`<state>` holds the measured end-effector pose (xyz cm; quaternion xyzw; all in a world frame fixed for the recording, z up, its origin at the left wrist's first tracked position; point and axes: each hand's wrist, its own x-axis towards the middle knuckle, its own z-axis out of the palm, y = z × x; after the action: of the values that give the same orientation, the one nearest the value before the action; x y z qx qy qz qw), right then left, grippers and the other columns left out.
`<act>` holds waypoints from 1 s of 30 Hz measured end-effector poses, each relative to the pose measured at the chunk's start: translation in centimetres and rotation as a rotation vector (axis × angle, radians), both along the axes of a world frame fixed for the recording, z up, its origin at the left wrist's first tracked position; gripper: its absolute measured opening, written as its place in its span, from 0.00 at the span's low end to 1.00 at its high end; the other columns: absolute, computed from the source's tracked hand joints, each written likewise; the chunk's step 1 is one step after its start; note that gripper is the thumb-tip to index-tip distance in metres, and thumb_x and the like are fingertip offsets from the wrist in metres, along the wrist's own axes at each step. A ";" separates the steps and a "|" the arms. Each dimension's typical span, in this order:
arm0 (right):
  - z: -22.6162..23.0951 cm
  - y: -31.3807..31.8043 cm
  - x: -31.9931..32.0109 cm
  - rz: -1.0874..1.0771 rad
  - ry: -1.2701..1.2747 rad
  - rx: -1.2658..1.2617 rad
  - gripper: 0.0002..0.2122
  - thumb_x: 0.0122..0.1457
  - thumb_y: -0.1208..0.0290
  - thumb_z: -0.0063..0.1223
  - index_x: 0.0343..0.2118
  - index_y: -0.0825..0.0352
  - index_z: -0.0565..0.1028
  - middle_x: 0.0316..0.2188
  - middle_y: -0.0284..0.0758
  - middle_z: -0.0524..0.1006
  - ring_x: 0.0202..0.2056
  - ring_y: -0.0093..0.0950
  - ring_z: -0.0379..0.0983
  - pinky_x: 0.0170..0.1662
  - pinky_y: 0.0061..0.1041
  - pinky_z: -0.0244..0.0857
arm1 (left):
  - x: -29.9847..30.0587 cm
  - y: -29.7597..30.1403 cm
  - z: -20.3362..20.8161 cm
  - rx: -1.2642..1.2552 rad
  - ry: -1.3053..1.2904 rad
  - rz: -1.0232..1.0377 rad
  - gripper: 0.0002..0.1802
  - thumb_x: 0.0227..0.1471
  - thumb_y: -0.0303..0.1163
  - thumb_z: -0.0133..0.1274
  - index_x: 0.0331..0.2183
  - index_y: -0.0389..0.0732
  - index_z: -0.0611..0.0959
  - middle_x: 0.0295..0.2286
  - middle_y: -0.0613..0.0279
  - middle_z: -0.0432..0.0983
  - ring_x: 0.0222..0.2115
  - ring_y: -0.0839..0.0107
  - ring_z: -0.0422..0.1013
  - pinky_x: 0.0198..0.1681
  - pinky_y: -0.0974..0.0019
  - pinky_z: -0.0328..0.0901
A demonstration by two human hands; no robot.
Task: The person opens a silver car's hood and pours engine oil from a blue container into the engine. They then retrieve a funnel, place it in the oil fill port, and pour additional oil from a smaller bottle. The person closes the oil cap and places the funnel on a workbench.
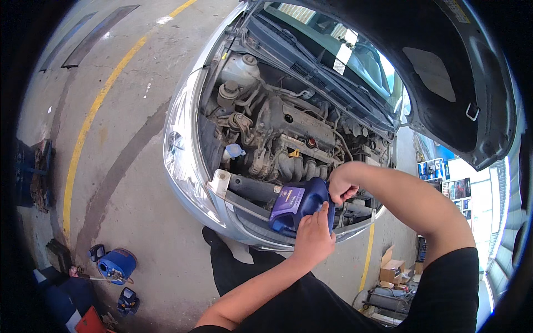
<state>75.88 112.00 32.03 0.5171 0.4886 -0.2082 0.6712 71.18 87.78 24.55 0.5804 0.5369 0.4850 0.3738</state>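
Beside dusty engine (302, 125), angular blue plastic jug (287, 204) in left hand (315, 236), right hand (342, 182) curled, hold unclear

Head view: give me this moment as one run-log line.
left hand: holding blue jug | right hand: at jug's right end, fingers curled | hood: raised | engine: in view

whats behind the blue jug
Past the upper edge of the blue jug, curved engine pipes show, with a yellow loop handle beyond them. A dark crossbar runs toward the jug from the left. Whatever the jug's body covers can't be seen.
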 end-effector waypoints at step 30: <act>-2.9 1.3 3.3 -0.231 0.011 -0.067 0.06 0.57 0.70 0.73 0.31 0.61 0.82 0.29 0.29 0.82 0.29 0.22 0.79 0.33 0.26 0.76 | -0.4 0.3 -0.3 -0.021 0.064 0.002 0.49 0.52 0.31 0.66 0.71 0.28 0.66 0.47 0.36 0.82 0.48 0.40 0.79 0.57 0.42 0.70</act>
<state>79.16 113.30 29.17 0.5462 0.4223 -0.3033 0.6568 70.82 88.07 24.27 0.5912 0.5541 0.4609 0.3621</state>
